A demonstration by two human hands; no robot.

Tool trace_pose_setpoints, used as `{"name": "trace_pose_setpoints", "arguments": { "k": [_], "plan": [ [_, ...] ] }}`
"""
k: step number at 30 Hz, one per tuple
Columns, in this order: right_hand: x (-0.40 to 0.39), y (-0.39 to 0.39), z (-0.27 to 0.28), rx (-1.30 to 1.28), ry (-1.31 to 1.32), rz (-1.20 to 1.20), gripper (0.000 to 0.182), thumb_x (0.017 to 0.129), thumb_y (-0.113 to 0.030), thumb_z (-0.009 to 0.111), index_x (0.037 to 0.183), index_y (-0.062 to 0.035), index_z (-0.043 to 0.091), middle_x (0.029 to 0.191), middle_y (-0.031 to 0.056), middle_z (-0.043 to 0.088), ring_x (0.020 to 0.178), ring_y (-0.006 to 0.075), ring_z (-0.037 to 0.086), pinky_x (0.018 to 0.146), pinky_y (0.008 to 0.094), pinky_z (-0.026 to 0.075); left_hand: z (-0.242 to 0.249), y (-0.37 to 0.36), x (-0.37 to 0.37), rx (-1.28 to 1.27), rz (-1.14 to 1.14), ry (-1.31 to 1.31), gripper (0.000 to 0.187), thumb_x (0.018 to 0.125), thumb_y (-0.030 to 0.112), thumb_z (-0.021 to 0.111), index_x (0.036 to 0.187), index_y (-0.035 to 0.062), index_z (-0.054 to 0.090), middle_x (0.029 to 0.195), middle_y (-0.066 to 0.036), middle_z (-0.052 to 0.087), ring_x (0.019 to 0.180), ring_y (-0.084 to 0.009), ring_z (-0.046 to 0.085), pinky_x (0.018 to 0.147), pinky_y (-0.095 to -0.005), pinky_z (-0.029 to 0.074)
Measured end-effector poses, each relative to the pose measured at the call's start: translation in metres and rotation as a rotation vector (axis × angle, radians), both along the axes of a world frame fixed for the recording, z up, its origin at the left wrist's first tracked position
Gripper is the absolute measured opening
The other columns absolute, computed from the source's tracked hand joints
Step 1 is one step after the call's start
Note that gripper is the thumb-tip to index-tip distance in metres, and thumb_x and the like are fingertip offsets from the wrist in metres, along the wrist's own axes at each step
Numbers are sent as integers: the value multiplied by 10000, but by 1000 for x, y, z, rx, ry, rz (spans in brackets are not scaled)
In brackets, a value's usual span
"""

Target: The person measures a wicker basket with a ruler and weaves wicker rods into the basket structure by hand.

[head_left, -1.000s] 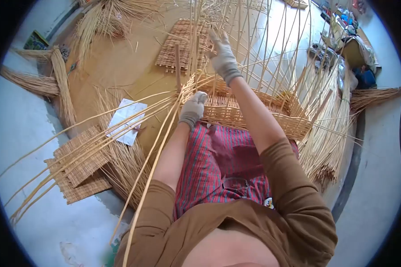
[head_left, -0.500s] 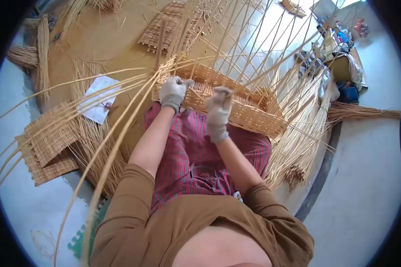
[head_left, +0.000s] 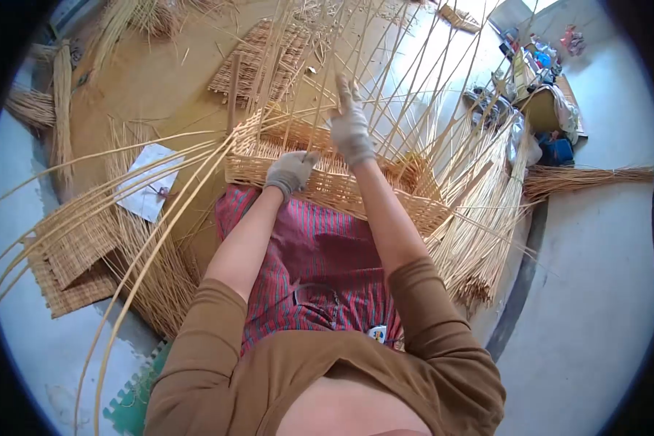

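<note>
A long rectangular wicker basket [head_left: 407, 204] rests across my lap, with upright stakes rising from its walls. My left hand [head_left: 289, 171], in a pale work glove, is closed on the rim of its near wall, thumb toward the inside. Above the basket's middle, my gloved right hand [head_left: 352, 131] is raised among the upright stakes [head_left: 390, 73], its fingers stretched upward; I cannot make out any strand in it. Several long loose strands [head_left: 189, 156] fan out to the left from the basket's left corner.
Bundles of straw-coloured canes lie right [head_left: 479, 225] and left [head_left: 152, 269]. A white paper sheet [head_left: 149, 185] and woven panels [head_left: 80, 254] are at left. Another woven panel [head_left: 258, 62] lies beyond the basket. A green foam mat [head_left: 134, 396] shows at lower left.
My right hand has risen away from the near wall, its fingers going from curled to stretched out. My left hand stays at the near rim; the view has shifted slightly.
</note>
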State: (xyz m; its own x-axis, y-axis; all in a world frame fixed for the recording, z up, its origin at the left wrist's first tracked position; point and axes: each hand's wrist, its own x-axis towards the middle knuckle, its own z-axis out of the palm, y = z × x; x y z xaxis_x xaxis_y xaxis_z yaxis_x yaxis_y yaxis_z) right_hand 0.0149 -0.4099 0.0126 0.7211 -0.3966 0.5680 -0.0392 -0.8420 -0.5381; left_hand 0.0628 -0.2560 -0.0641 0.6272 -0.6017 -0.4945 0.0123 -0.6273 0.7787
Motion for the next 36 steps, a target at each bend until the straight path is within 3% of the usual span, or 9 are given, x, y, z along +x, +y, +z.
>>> {"name": "trace_pose_setpoints", "arguments": {
  "k": [5,10,16,18,20,22,27,34,36],
  "plan": [
    [-97,-11,-58,1003,-557,141,463,1013,-9,467,1450,-141,386,873,98,654,767,224,646,817,407,568,21,6,-3,67,-81,-247,531,942,621,567,1031,122,725,938,-150,744,937,-300,715,842,-417,539],
    [-126,-1,-92,1306,-704,31,315,1078,-169,489,1382,-137,414,710,22,520,634,151,560,732,395,560,20,-24,11,28,26,-446,622,850,675,660,1149,130,682,1021,-150,748,987,-331,713,863,-436,539],
    [-147,29,-61,1144,-552,185,183,1001,-31,577,1164,-111,560,817,17,595,699,139,596,696,322,557,28,-39,-8,51,207,-453,716,781,686,728,1171,89,653,1185,-179,711,1065,-340,701,867,-450,545],
    [-176,-8,-54,1317,-428,-261,166,998,-45,587,1144,-121,558,863,23,628,740,130,624,676,277,552,45,-26,-23,-483,457,-647,612,863,577,718,1170,53,643,1169,-167,712,1072,-335,697,834,-424,554],
    [-203,-31,-85,1334,-448,-327,188,999,-70,610,1174,-109,552,935,40,662,807,141,650,700,275,552,23,-44,-43,-663,296,-578,428,962,404,667,1170,36,595,1134,-149,706,1061,-296,697,796,-387,561],
    [-220,-32,-88,1358,-445,-412,222,999,-95,633,1204,-97,547,1007,57,696,873,152,675,723,273,552,-40,-73,-56,-295,-107,-609,343,1003,344,612,1147,35,588,1034,-139,711,934,-264,729,762,-354,566],
    [-108,-65,-12,455,-294,-8,542,944,-62,634,1447,-79,435,1115,79,706,997,180,670,832,257,540,18,-67,-78,-128,-91,-15,358,1010,393,587,1069,43,629,852,-121,715,622,-223,730,647,-334,572],
    [-212,-88,-51,1087,-424,-65,439,1054,-152,541,1464,-114,388,890,40,700,738,117,626,656,292,550,-24,-82,-70,-429,74,336,146,961,131,664,1091,67,643,948,-48,739,722,-143,714,654,-299,587],
    [-275,-70,-56,1243,-190,-262,214,1057,-206,566,1245,-102,574,951,29,709,770,104,640,623,270,539,-15,-77,-88,-561,240,-168,317,940,41,602,1252,92,572,1035,-87,734,783,-167,705,678,-320,573]
  ]
}}
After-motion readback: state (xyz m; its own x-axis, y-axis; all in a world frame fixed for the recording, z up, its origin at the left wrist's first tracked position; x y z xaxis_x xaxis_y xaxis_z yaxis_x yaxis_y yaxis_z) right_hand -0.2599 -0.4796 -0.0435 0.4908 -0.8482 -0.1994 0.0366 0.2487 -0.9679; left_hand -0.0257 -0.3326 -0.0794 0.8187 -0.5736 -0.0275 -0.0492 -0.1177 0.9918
